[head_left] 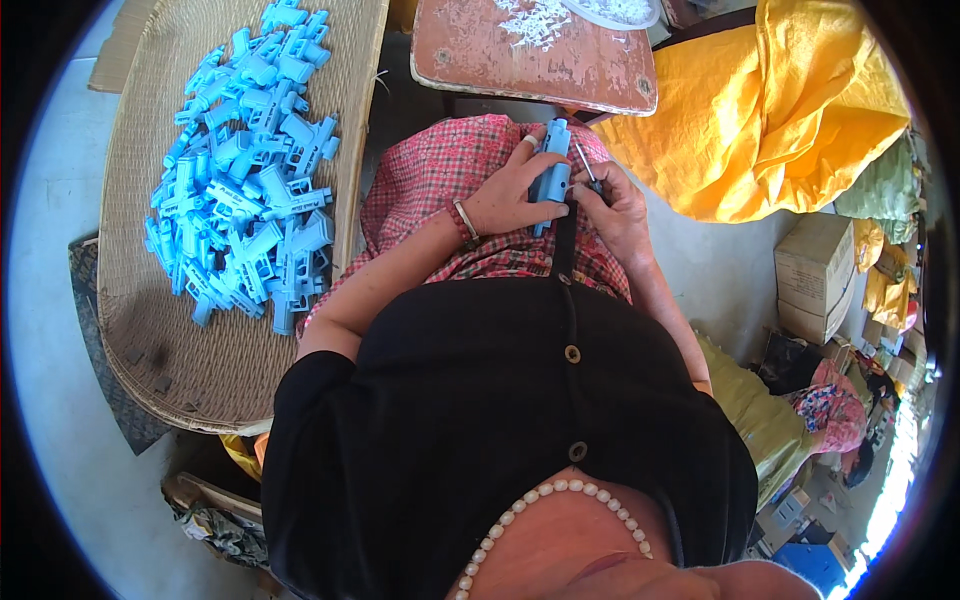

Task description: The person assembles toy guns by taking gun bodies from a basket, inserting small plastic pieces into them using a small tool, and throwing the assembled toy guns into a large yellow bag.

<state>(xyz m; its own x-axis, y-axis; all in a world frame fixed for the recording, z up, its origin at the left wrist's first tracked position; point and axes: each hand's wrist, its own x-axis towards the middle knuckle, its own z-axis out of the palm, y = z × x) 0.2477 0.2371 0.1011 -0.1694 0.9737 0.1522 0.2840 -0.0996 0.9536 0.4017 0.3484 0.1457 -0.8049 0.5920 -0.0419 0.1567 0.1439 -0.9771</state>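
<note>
My left hand (517,193) is closed around a light blue toy pistol (553,175), held over my lap on a red checked cloth (440,165). In my right hand (617,207) is a thin metal-shafted tool with a dark handle, which looks like a small screwdriver (593,180). The fingers of that hand are close beside the pistol's right side; whether they touch it I cannot tell. To my left, a heap of similar blue toy pistols (245,170) lies in a large woven tray (200,375).
Ahead stands a worn reddish wooden stool (530,70) bearing small white pieces (535,22) and a white-filled bowl (615,10). Yellow sacking (760,110) spreads at the far right. A cardboard box (815,278) and green sacks (755,415) sit on the right-hand floor.
</note>
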